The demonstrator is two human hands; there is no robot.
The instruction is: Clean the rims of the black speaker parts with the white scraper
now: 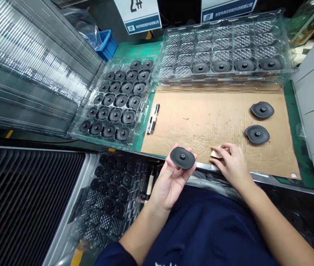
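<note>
Firstly, one black disc, its small knob facing up, was gripped by the thumb and fingers of my left hand, just by the front edge of the cardboard. Secondly, one pale block was pinched in my right hand, at that same edge. Farther right on the sheet lay two more discs; at its left, pens. Beyond stood one clear tray, mostly filled with discs, and a second tray, four discs along its front row.

My left hand cups palm-up while my right hand pinches palm-down, my bare forearms angled forward.
</note>
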